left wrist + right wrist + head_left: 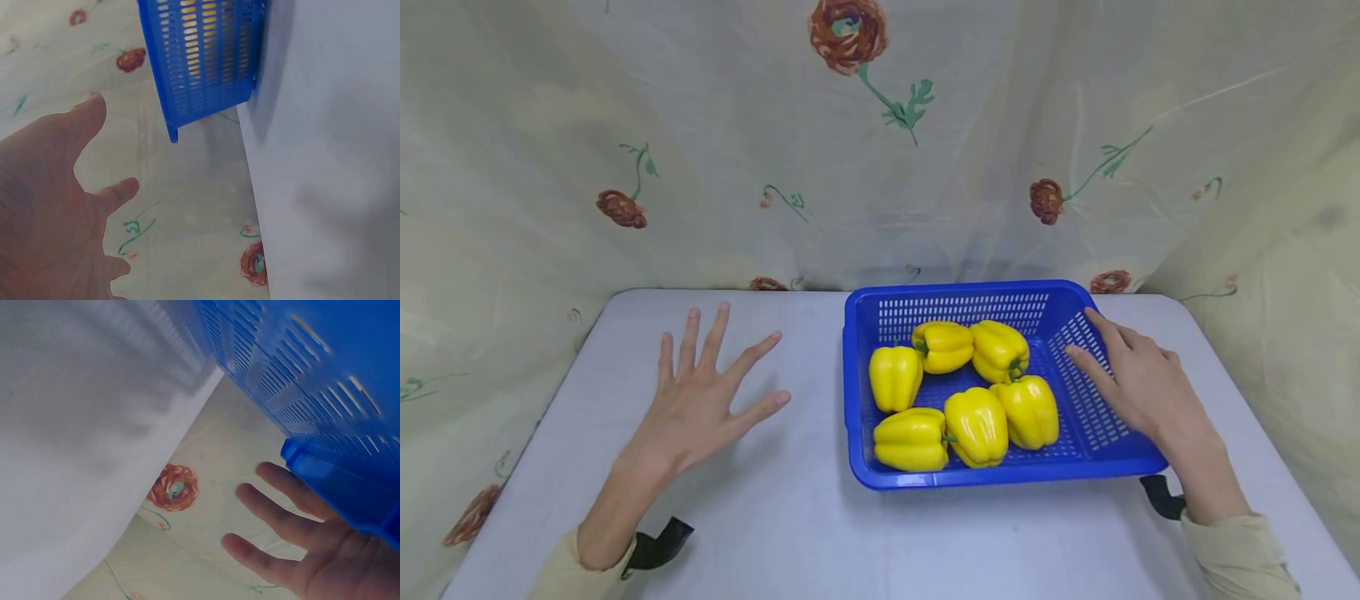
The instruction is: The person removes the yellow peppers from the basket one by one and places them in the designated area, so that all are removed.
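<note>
In the head view, a blue plastic basket [970, 479] with slotted walls stands on the table. Several yellow bell peppers [976, 427] lie in it, mostly towards its left side. My right hand [1138, 379] is at the basket's right rim, thumb over the inner side. The right wrist view shows other fingers [275, 515] of that hand, fairly straight, outside the wall below the rim. To the left of the basket, my left hand [700, 408] hovers with its fingers spread and nothing in it. The left wrist view shows a gap between that hand and the basket [206, 62].
A white-covered table [805, 533] carries the basket. Behind it and at both sides hangs a pale curtain [715, 100] with printed flowers. A black strap [658, 543] sticks out at the left wrist, and another black strap [1162, 497] at the right.
</note>
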Motion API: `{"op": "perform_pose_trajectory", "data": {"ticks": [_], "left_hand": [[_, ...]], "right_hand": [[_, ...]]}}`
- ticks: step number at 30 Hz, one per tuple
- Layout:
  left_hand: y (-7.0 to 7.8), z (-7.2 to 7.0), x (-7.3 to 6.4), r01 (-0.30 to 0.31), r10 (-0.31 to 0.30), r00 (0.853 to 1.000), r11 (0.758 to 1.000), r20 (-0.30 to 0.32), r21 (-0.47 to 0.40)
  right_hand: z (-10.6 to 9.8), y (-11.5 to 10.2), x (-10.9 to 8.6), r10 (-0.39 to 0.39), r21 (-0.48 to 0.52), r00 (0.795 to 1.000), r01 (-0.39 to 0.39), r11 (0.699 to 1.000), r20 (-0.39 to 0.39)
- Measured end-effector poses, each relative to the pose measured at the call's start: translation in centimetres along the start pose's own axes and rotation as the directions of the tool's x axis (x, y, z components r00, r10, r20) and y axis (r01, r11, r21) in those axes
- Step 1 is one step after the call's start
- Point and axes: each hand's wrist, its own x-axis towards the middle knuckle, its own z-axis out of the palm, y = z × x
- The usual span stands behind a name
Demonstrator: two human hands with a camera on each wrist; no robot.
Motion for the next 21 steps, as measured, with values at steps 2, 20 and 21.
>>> {"op": "perform_pose_trajectory", "data": {"ticks": [2, 20, 21], "left_hand": [[0.4, 0.0, 0.1, -0.008, 0.008, 1.0, 1.0, 0.008, 0.0], [5.4, 1.4, 0.6, -0.191, 0.194, 0.98, 0.98, 0.036, -0.061], [5.6, 1.5, 0.6, -0.211, 0.214, 0.976, 0.975, 0.033, -0.063]], "right_hand": [[-0.2, 0.0, 0.1, 0.003, -0.011, 1.0, -0.003, 1.0, 0.013], [-1.1, 1.2, 0.2, -0.059, 0.01, 0.998, 0.059, 0.998, 0.01], [-1.1, 1.2, 0.2, -0.057, 0.014, 0.998, 0.057, 0.998, 0.015]]}}
